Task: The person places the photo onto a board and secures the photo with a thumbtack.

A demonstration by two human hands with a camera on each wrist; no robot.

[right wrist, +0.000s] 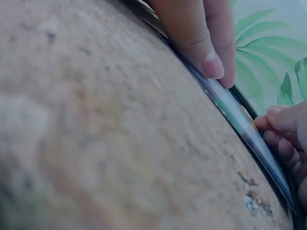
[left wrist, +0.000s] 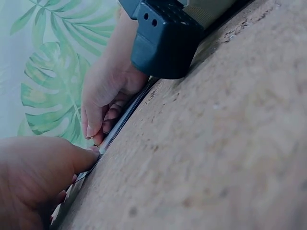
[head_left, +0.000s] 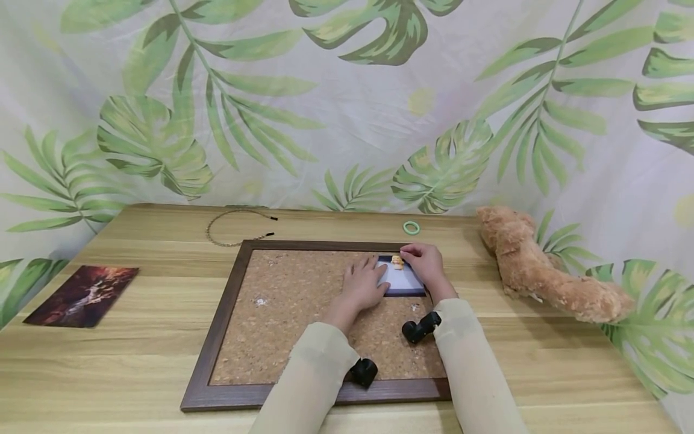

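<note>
A pale photo card (head_left: 402, 279) with a dark border and a small yellow figure lies at the upper right of a framed cork board (head_left: 293, 313). My left hand (head_left: 364, 283) rests with spread fingers on the card's left edge and the cork beside it. In the left wrist view, the thumb of the left hand (left wrist: 43, 167) touches the card's edge. At the card's top right corner, my right hand (head_left: 425, 263) has thumb and forefinger together. The right hand (right wrist: 288, 134) pinches something tiny, apparently a pin, mostly hidden by the fingertips.
A dark printed picture (head_left: 84, 296) lies on the table (head_left: 135, 367) at left. Behind the board are a beaded chain (head_left: 219, 243) with black ends and a green ring (head_left: 411, 228). Brown plush (head_left: 542, 271) lies at right. A leaf-patterned curtain (head_left: 358, 120) hangs behind.
</note>
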